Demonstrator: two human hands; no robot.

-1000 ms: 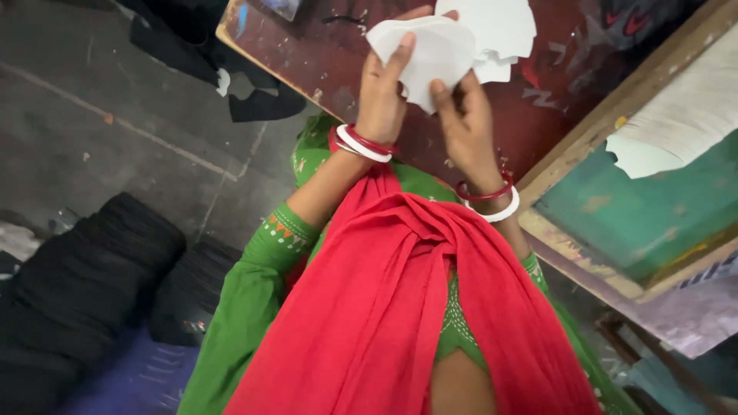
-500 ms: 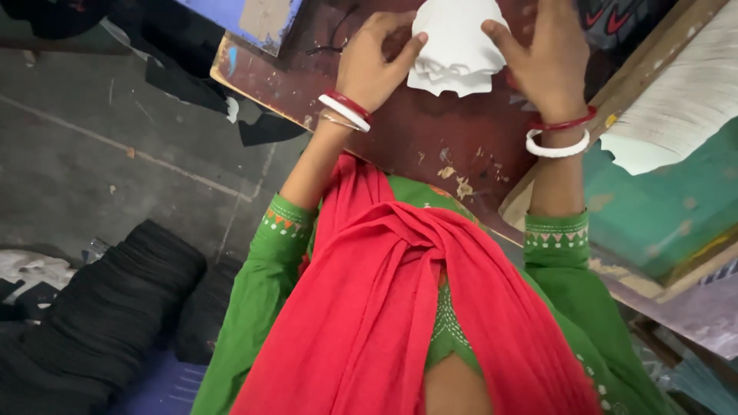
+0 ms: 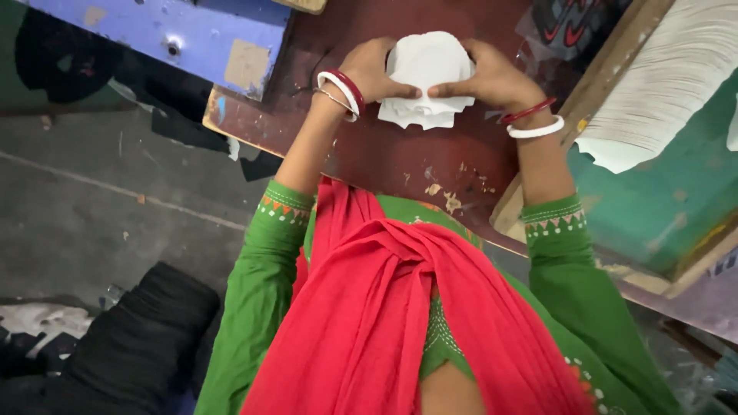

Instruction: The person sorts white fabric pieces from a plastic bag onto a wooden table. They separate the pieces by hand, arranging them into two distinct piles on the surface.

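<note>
Dark red tabletop [image 3: 400, 154] carries a white paper stack [image 3: 427, 81]; left hand [image 3: 374, 71] and right hand [image 3: 493, 75] grip its sides, fingers clenched on it

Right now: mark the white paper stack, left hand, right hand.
white paper stack [image 3: 427, 69]: head view, bare top sheet between the hands.
left hand [image 3: 374, 71]: head view, back of hand.
right hand [image 3: 492, 77]: head view, back of hand.

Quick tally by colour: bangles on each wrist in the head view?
Left hand wrist: white bangle 1, red bangle 1
Right hand wrist: red bangle 1, white bangle 1
White 2
Red 2
Total 4
Both hands hold the white paper pieces.
</note>
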